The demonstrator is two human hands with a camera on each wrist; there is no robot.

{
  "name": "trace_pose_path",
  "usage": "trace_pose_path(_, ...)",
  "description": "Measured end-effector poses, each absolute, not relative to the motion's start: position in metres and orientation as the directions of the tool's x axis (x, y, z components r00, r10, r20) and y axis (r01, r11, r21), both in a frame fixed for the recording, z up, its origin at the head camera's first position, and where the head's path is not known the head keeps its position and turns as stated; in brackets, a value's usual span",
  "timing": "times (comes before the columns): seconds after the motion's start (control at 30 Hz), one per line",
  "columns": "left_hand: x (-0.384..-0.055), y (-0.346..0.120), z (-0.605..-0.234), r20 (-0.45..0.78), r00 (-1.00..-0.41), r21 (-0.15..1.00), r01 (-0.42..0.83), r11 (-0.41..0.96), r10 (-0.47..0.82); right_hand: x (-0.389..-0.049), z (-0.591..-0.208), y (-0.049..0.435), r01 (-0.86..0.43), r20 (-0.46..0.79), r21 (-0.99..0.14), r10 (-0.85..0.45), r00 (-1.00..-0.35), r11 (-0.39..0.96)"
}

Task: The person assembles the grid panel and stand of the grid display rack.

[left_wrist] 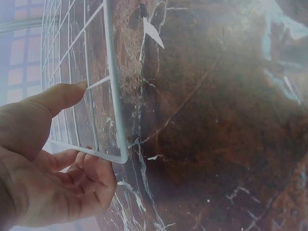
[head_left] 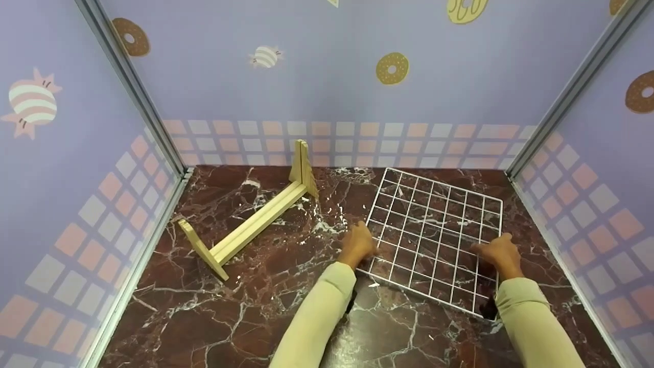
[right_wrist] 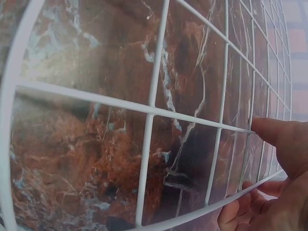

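Note:
A white wire grid panel (head_left: 434,240) is held between both hands over the dark marbled surface, slightly turned. My left hand (head_left: 359,244) grips its left edge near the front corner; in the left wrist view the thumb lies on the wires and the fingers (left_wrist: 98,178) curl under the edge. On the opposite side my right hand (head_left: 500,254) grips the right edge, with its thumb (right_wrist: 269,130) over a wire and the fingers curled below the rim. To the left stands a pale wooden frame (head_left: 260,220), two end boards joined by slats, touched by neither hand.
Small white chips (head_left: 329,212) are scattered on the marbled surface (head_left: 245,317) between the wooden frame and the grid. Lilac printed walls (head_left: 332,92) enclose the back and both sides, with metal strips (head_left: 138,97) at the corners.

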State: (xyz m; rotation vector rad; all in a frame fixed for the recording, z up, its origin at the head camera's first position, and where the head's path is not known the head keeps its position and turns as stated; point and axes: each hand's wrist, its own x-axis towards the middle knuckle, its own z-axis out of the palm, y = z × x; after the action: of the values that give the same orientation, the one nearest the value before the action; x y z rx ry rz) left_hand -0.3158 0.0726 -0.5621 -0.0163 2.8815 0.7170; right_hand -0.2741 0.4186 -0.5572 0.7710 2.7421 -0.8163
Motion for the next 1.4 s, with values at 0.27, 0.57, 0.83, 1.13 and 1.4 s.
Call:
trace_pose_path(0.27,-0.320,0.073,-0.560,-0.110,-0.994,0.460,-0.056,0.886,-0.005,-0.282,-0.551,0.413,0.500,-0.220,-0.530,0.459,-0.861,0.685)
trace_pose_path(0.57,-0.322,0.073,-0.561,-0.003,-1.000,0.435,-0.015,0.900,-0.015,-0.290,-0.542,0.406,0.466,-0.125,-0.583,0.494,-0.861,0.665)
trace_pose_path(0.83,-0.325,0.074,-0.564,0.118,-0.992,0.403,0.020,0.915,-0.030,-0.296,-0.534,0.401,0.436,-0.056,-0.626,0.521,-0.852,0.647)
trace_pose_path(1.13,-0.330,0.067,-0.564,0.161,-0.985,0.466,0.024,0.884,-0.058,-0.303,-0.525,0.389,0.378,0.067,-0.651,0.547,-0.834,0.658)
trace_pose_path(1.4,-0.334,0.058,-0.562,0.222,-0.973,0.552,0.066,0.832,-0.070,-0.309,-0.518,0.381,0.337,0.104,-0.706,0.563,-0.820,0.622)
